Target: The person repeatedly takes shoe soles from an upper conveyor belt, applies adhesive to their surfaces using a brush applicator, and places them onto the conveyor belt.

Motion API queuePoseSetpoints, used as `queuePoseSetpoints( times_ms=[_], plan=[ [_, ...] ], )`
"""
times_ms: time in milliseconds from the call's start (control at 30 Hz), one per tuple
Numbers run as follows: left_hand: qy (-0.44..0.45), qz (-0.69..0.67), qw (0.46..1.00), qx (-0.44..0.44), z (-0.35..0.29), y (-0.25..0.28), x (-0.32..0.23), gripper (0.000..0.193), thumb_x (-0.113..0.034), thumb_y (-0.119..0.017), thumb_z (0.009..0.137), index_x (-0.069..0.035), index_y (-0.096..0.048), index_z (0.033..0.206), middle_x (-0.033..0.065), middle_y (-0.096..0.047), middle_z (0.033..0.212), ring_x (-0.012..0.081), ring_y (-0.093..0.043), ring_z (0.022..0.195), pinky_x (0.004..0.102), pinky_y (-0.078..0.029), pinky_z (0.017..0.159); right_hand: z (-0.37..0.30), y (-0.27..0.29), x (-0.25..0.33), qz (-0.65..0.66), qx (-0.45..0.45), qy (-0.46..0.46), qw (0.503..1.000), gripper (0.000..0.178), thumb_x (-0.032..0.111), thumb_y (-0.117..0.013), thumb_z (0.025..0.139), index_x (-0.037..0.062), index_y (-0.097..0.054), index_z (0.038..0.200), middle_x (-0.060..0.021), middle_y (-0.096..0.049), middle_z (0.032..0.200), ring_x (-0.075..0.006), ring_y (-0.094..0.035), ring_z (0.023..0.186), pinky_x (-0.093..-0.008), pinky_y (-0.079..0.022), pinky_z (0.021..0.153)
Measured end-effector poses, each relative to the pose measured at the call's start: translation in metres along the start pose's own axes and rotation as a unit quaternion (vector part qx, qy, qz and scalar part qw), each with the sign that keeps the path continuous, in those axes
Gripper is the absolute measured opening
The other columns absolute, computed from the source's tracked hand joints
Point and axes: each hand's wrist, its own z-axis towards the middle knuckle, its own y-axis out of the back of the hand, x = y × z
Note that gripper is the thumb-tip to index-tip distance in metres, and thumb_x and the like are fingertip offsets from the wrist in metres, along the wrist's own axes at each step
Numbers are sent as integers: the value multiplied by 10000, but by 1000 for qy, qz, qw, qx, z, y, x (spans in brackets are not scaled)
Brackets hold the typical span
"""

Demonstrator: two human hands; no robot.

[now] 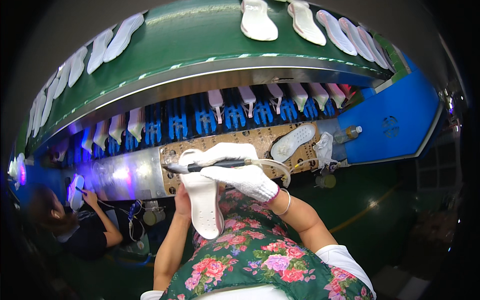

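Observation:
My bare left hand is closed on the edge of a white shoe sole, held slanting in front of my apron. Small holes dot the sole's near end. In a white knitted glove, my right hand grips a black-handled brush across the sole's upper part. The brush's dark tip points left, and a thin clear hose runs from its rear end. Another white sole, with holes at one end, lies on the cardboard-covered bench beyond my right hand.
Printed brown cardboard covers part of the metal bench. Beyond it, blue racks carry several pinkish-white shoe parts. A green conveyor belt bears several soles. Right stand a crumpled white cloth and a bottle. Another person works at left.

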Motion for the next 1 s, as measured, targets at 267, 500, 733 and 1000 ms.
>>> queuePoseSetpoints(
  times_ms=[267,500,733,1000],
  plan=[
    [42,-249,966,49,1,-41,-16,1143,-960,-172,795,-82,-468,1464,264,-643,1156,498,-652,1027,602,-522,907,0,0,5,-122,-24,47,991,198,5,-782,818,-15,-766,1015,-115,-752,978,-188,-713,891,-316,-579,792],
    [-87,-96,990,60,16,-72,-19,1189,-962,-37,776,-1,-586,1212,173,-667,985,319,-707,888,449,-595,789,16,-6,9,-311,-16,258,914,253,12,-777,789,47,-761,1039,-115,-751,985,-237,-710,848,-329,-569,759],
    [-107,29,993,-25,12,-72,-8,1070,-891,-77,850,-78,-343,1492,156,-537,1340,307,-589,1160,454,-517,966,15,-22,2,-441,11,338,832,307,-10,-769,736,73,-749,1030,-101,-729,930,-278,-695,803,-353,-551,727],
    [-124,-82,948,280,12,-29,-11,1032,-858,-123,889,-94,-275,1567,155,-475,1490,295,-521,1341,456,-476,1094,9,-25,-6,-265,-49,230,935,225,-15,-763,817,47,-760,1034,-89,-753,974,-187,-703,817,-307,-561,728]
  ],
)
